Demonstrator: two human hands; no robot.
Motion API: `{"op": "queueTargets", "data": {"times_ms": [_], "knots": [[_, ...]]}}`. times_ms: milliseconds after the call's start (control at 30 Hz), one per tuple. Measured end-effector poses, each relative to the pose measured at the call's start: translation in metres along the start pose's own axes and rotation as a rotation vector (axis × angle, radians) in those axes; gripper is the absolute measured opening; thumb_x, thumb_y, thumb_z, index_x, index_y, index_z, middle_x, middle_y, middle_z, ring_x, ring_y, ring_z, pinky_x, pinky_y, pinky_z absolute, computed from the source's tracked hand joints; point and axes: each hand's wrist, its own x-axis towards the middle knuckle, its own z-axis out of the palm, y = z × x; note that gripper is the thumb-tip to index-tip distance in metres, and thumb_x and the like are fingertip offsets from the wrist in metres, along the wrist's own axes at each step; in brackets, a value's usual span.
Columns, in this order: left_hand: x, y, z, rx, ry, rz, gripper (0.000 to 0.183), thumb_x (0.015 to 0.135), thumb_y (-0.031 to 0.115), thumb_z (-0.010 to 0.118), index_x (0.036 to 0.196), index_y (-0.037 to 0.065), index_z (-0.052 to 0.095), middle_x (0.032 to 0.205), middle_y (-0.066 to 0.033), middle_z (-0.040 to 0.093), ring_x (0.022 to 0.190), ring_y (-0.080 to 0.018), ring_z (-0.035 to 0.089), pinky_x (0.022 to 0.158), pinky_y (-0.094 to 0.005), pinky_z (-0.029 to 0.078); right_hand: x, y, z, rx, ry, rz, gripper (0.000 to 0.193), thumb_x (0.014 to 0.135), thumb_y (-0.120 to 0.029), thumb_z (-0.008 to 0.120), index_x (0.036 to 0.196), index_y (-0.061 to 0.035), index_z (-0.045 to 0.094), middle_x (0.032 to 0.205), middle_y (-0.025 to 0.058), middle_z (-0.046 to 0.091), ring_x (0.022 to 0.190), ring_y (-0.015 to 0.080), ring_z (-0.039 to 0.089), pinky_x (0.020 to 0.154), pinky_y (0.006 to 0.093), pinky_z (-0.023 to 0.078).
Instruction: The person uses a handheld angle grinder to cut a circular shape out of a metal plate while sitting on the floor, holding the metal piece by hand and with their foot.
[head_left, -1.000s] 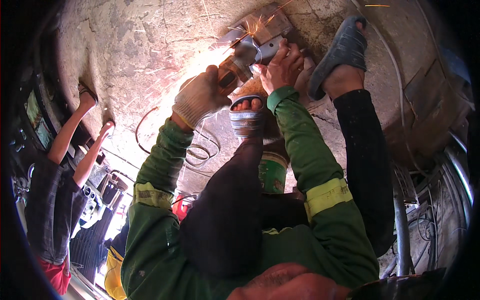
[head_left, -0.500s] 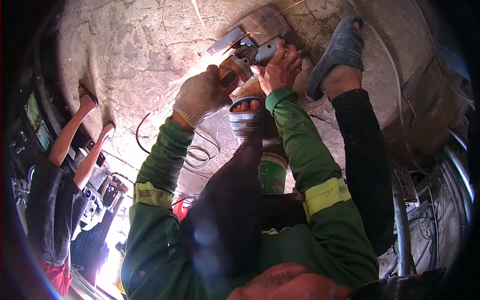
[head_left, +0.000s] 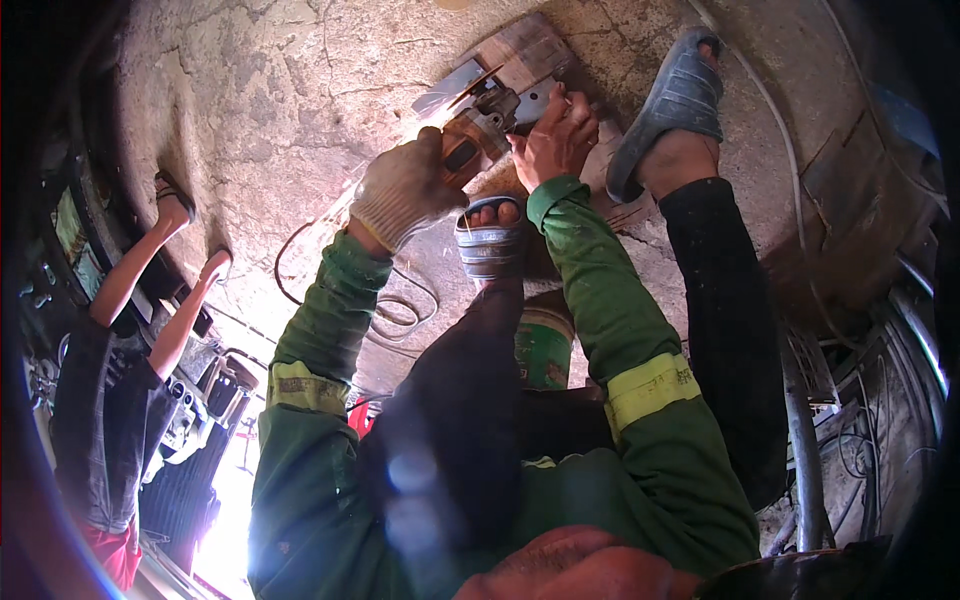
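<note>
My left hand [head_left: 400, 190], in a pale knitted glove, is closed around the body of an orange angle grinder [head_left: 470, 145]. The grinder's disc meets a grey metal plate [head_left: 535, 103] with small holes, and a bright glow shows on its left. Bare, my right hand [head_left: 555, 145] grips the near right edge of this plate, thumb close to the grinder head. Underneath lies a flat, worn block [head_left: 525, 50] on the concrete floor. Where the disc cuts is partly hidden by the grinder.
My sandalled feet [head_left: 490, 240] flank the work. A dark cord [head_left: 405, 310] coils left of a green bucket [head_left: 543, 350]. One pale cable [head_left: 780, 120] runs along the right, near metal pipes [head_left: 800, 450]. Another person's legs [head_left: 140, 260] stand at the left.
The spray of sparks toward the left has shrunk to a small glow. The grinder and both hands have hardly moved; my right foot has shifted slightly left.
</note>
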Motion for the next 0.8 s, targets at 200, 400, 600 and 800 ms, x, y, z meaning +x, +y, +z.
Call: {"op": "queueTargets", "data": {"times_ms": [200, 400, 600, 800], "knots": [[0.005, 0.002, 0.0, -0.008, 0.022, 0.045, 0.055, 0.071, 0.034, 0.079, 0.107, 0.0, 0.055, 0.085, -0.0238, 0.07, 0.081, -0.0434, 0.07, 0.071, -0.0507, 0.056, 0.0, -0.007, -0.003, 0.036, -0.002, 0.023, 0.106, 0.065, -0.031, 0.093, 0.148, -0.0012, 0.034, 0.141, 0.0165, 0.033, 0.127, 0.0397, 0.037, 0.107, 0.0538, 0.035], [0.01, 0.011, -0.006, 0.031, -0.092, -0.074, 0.071, 0.065, 0.038, 0.086, 0.115, 0.002, 0.052, 0.093, -0.0258, 0.07, 0.09, -0.0453, 0.069, 0.075, -0.052, 0.055, 0.0, 0.0, 0.005, 0.025, -0.023, 0.013, 0.103, 0.068, -0.033, 0.092, 0.148, -0.0007, 0.036, 0.143, 0.0182, 0.034, 0.132, 0.0407, 0.035, 0.109, 0.0545, 0.032], [0.001, 0.007, -0.006, 0.031, -0.055, -0.062, 0.056, 0.071, 0.037, 0.081, 0.105, 0.0, 0.055, 0.088, -0.0239, 0.071, 0.085, -0.0423, 0.071, 0.074, -0.0494, 0.057, 0.002, 0.0, 0.005, 0.064, -0.049, 0.034, 0.106, 0.067, -0.038, 0.093, 0.147, 0.0004, 0.036, 0.144, 0.0174, 0.032, 0.133, 0.0401, 0.034, 0.11, 0.0541, 0.032], [-0.003, 0.002, -0.007, 0.063, -0.114, -0.094, 0.062, 0.069, 0.035, 0.082, 0.111, 0.001, 0.053, 0.09, -0.0231, 0.071, 0.088, -0.0415, 0.071, 0.075, -0.0494, 0.056, 0.001, 0.002, 0.009, 0.085, -0.002, 0.007, 0.108, 0.064, -0.036, 0.094, 0.147, 0.0006, 0.036, 0.142, 0.017, 0.032, 0.133, 0.0391, 0.034, 0.109, 0.0541, 0.032]]}}
